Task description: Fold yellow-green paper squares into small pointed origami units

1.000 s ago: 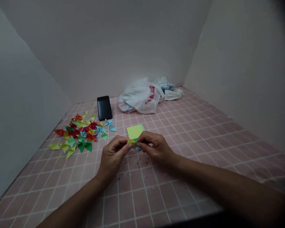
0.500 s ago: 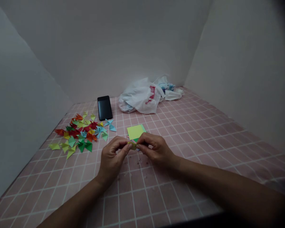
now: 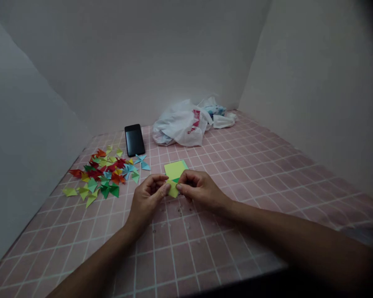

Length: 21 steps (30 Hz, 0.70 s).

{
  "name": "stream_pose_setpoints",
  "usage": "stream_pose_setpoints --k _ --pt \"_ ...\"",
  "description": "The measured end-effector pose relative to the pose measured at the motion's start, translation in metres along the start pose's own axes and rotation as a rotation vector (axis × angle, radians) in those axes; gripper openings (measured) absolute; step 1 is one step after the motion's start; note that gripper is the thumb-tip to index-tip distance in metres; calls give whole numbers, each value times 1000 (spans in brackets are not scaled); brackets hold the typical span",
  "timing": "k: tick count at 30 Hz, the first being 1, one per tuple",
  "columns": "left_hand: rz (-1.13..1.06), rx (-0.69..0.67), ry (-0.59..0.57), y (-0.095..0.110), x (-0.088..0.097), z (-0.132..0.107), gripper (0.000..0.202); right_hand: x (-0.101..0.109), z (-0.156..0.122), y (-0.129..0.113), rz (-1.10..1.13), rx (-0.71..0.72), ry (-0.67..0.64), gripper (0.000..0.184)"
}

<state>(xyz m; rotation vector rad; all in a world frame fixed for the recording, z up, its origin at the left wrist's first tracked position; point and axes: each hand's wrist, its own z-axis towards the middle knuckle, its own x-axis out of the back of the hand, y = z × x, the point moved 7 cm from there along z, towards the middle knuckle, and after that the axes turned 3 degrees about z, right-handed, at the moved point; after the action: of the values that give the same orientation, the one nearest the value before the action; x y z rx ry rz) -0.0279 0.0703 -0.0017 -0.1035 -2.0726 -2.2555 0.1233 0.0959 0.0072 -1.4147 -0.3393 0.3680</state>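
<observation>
A small folded piece of yellow paper (image 3: 173, 189) is held up between both hands above the tiled surface. My left hand (image 3: 149, 193) pinches its left edge between thumb and fingers. At its right edge, my right hand (image 3: 199, 187) grips it with thumb and forefinger. Just behind lies a stack of square paper sheets (image 3: 175, 168), yellow on top with green showing beneath; my right hand hides part of it. To the left spreads a pile of folded paper pieces (image 3: 107, 171) in red, orange, yellow, green and blue.
A black smartphone (image 3: 134, 140) lies behind the folded pieces. Crumpled white plastic bags (image 3: 180, 124) sit against the back wall. The surface is a pink cloth or sheet with a white grid (image 3: 251, 157), with pale walls on three sides.
The yellow paper has turned so that a broader face of it shows between my fingers. Both hands stay close together, and the whole view has shifted slightly.
</observation>
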Motion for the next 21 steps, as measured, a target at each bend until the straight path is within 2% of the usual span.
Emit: stream_pose_setpoints --k 2,4,5,8,10,12,14,16,18,20,21 --pt "-20 -3 -26 -2 -1 1 24 0 1 7 109 -80 7 17" --pt "35 -82 -49 1 -1 2 19 1 3 15 233 -150 12 18" --pt "85 -154 -41 5 1 2 19 2 4 18 301 -183 26 18" --pt "355 -458 -79 22 -2 0 45 4 5 26 515 -290 75 19" --pt "561 -646 -68 31 -5 -5 50 2 4 30 617 -371 80 18" --pt "704 -784 -30 39 -7 -10 41 -2 2 32 663 -449 45 17" --pt "759 -861 1 44 -9 -15 30 -9 -1 33 677 -495 -20 17" --pt "731 -860 28 47 -7 -18 22 -14 -2 33 665 -487 -78 21" --pt "622 -746 68 44 -2 -15 15 -13 -1 32 613 -423 -81 27" --pt "440 -501 94 32 4 -8 5 -8 2 28 502 -306 -50 32" --pt "333 -333 93 20 6 -4 4 -6 4 25 434 -244 -45 33"
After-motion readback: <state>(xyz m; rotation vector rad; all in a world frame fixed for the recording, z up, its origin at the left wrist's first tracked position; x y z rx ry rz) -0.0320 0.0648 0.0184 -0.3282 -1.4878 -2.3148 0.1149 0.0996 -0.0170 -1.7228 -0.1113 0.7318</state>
